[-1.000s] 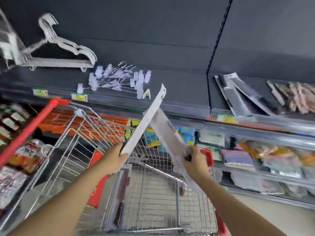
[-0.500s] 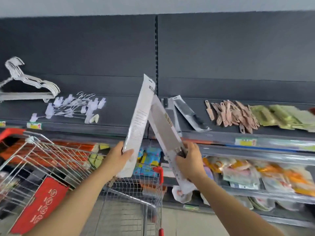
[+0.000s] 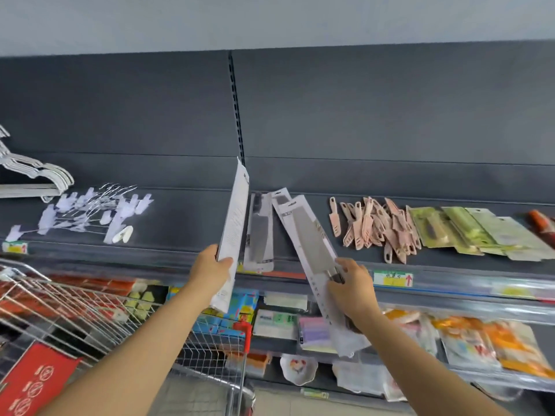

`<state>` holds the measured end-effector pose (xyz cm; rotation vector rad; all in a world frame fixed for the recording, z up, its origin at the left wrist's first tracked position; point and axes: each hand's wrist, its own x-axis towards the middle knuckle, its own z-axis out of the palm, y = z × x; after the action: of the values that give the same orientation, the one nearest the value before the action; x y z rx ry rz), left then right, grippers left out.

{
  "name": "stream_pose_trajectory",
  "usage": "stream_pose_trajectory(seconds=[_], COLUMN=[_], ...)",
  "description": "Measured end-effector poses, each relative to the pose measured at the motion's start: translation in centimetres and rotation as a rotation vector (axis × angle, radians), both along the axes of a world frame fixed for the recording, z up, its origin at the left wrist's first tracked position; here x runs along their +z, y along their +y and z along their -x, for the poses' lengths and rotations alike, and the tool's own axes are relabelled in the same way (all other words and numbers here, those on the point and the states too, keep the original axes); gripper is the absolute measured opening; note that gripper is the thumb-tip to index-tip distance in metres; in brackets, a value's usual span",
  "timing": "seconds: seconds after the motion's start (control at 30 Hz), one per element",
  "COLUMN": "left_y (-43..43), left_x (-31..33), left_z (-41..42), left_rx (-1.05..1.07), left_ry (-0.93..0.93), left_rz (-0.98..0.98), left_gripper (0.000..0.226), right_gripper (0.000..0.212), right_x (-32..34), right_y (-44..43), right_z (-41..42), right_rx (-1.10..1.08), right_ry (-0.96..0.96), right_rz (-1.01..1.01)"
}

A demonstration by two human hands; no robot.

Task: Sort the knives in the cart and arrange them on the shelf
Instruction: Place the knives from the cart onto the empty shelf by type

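My left hand [image 3: 211, 270] grips a carded knife pack [image 3: 232, 226] held upright, its printed back facing me, in front of the dark top shelf [image 3: 186, 211]. My right hand [image 3: 351, 285] holds a second carded cleaver pack [image 3: 312, 250] by its handle end, the top of the card lying over the shelf edge. Two more cleaver packs [image 3: 259, 232] lie on the shelf between my hands. The wire cart [image 3: 105, 310] with a red handle stands at lower left.
On the same shelf lie a pile of pink sheathed knives [image 3: 375, 228], green carded knives [image 3: 468, 231], white clips [image 3: 90, 211] and white hangers [image 3: 33, 172]. Lower shelves hold packaged goods [image 3: 480, 340]. A price tag [image 3: 392, 278] sits on the shelf rail.
Both hands rose from the cart toward the top shelf. The right pack now reaches onto the shelf beside the other cleavers, and the view turned right and up.
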<state>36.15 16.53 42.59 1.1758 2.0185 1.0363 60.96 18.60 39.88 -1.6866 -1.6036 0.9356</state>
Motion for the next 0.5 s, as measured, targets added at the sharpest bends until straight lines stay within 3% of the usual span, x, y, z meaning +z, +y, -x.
stream_pose_trajectory(seconds=[0.2, 0.4, 0.5], left_y=[5.8, 11.1, 13.5], left_x=[0.3, -0.7, -1.5], left_z=[0.3, 0.7, 1.1], left_rx=[-0.040, -0.121, -0.146], left_ry=[0.170, 0.304, 0.361], left_rz=[0.081, 0.255, 0.264], left_gripper=[0.034, 0.064, 0.063], right_gripper=[0.048, 0.052, 0.052], right_x=[0.8, 0.8, 0.6], right_y=[5.0, 10.6, 12.9], right_z=[0.0, 1.9, 3.7], right_rx=[-0.002, 0.002, 0.002], right_ry=[-0.062, -0.135, -0.143], right_rz=[0.001, 0.043, 0.060])
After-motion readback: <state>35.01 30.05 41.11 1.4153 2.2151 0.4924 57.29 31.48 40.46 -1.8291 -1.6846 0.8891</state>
